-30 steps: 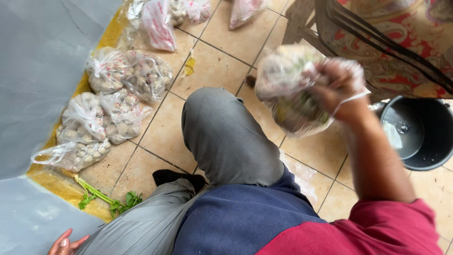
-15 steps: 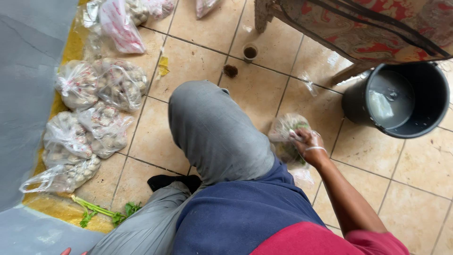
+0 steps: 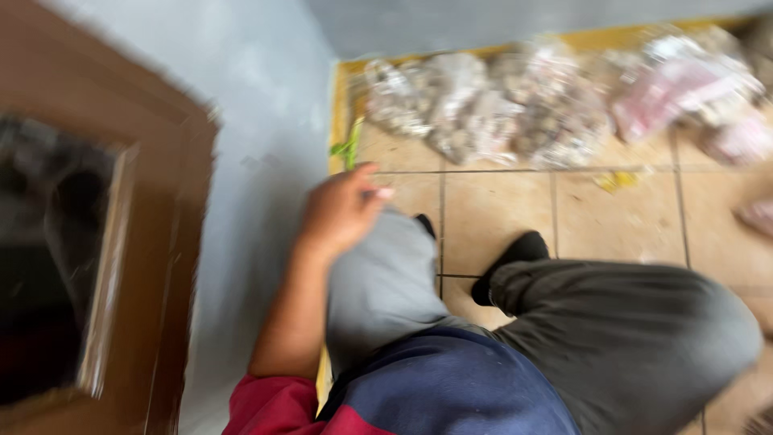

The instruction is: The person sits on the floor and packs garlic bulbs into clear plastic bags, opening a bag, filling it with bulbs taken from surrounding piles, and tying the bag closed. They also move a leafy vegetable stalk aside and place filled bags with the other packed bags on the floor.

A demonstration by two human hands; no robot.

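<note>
The whole view is blurred by motion. The bags by the wall are smeared, so their contents cannot be told. The brown frame is cut by the left edge.

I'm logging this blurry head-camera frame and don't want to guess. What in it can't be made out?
- Clear bags along the wall, head view: motion blur hides their contents.
- Right hand: outside the frame.
- Left hand: blur hides the fingers' grip; nothing visibly held.
- Green stems: too blurred to identify.
- Dark opening in the brown frame: too dark and smeared.
</note>
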